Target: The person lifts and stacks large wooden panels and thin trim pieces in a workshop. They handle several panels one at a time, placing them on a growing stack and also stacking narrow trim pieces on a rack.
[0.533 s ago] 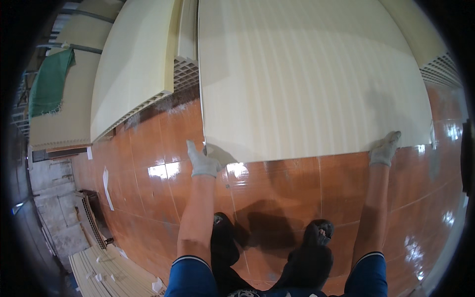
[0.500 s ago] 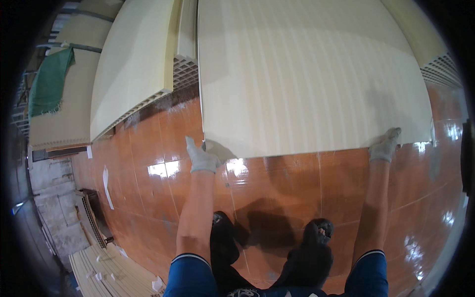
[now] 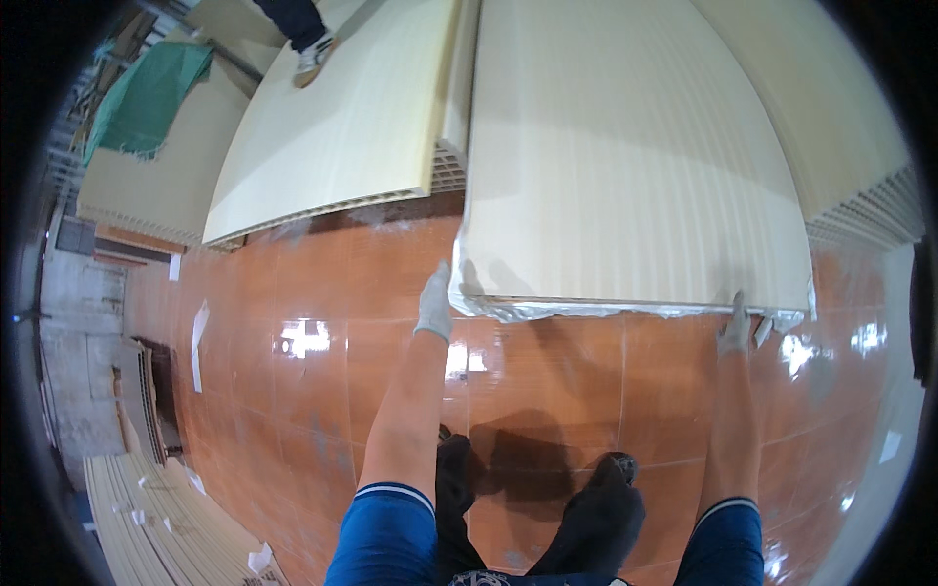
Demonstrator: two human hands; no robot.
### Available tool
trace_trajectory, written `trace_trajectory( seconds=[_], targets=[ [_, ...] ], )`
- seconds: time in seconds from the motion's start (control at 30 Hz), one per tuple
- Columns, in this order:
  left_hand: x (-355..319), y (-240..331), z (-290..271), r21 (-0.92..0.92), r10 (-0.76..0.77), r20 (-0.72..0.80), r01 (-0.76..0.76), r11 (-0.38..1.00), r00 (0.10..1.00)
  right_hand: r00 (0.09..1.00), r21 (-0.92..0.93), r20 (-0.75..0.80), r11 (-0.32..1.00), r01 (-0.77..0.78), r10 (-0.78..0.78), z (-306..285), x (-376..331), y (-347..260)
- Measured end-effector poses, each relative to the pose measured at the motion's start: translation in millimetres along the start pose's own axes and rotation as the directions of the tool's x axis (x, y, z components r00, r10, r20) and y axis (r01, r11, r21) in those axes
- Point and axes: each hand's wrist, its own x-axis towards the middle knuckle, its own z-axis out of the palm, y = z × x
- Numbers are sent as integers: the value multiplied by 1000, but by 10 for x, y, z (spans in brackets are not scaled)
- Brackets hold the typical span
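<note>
A large cream panel (image 3: 625, 176) lies flat in front of me, and crumpled clear plastic film (image 3: 508, 311) shows along its front edge. My left hand (image 3: 435, 305), in a pale glove, is at its front left corner with fingers stretched out along the side. At the front edge near the right corner, my gloved right hand (image 3: 735, 327) has its fingers extended against the edge, with fingertips by the top face. Neither hand is wrapped around the panel. The undersides of my fingers and what lies beneath the panel are mostly hidden.
Another cream panel stack (image 3: 322, 146) with a cellular edge stands at left, with another person's shoe (image 3: 313, 59) on it. A green cloth (image 3: 151, 98) hangs farther left. More panels (image 3: 850, 127) stand at right; thin boards (image 3: 137, 518) lie lower left. The orange tiled floor (image 3: 283, 283) looks shiny.
The panel's front edge has settled lower, with plastic film now showing beneath it. My hands have loosened from its corners. Another person's foot has appeared on the left stack.
</note>
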Motion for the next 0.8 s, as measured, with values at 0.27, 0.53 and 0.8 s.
trace_trajectory(
  seconds=[0.27,0.53,0.8],
  targets=[
    [-1462,-172,-2229,867,39,40,-54,496,998,757,-726,648,371,579,87,-1376,-1708,1168],
    [-3924,37,-3365,956,-418,-115,215,200,901,745,-770,384,634,-66,545,-2767,-3824,933],
    [-4968,898,-2486,488,-376,-27,341,804,926,850,-294,477,952,-85,223,-3418,-4039,-1128]
  ],
)
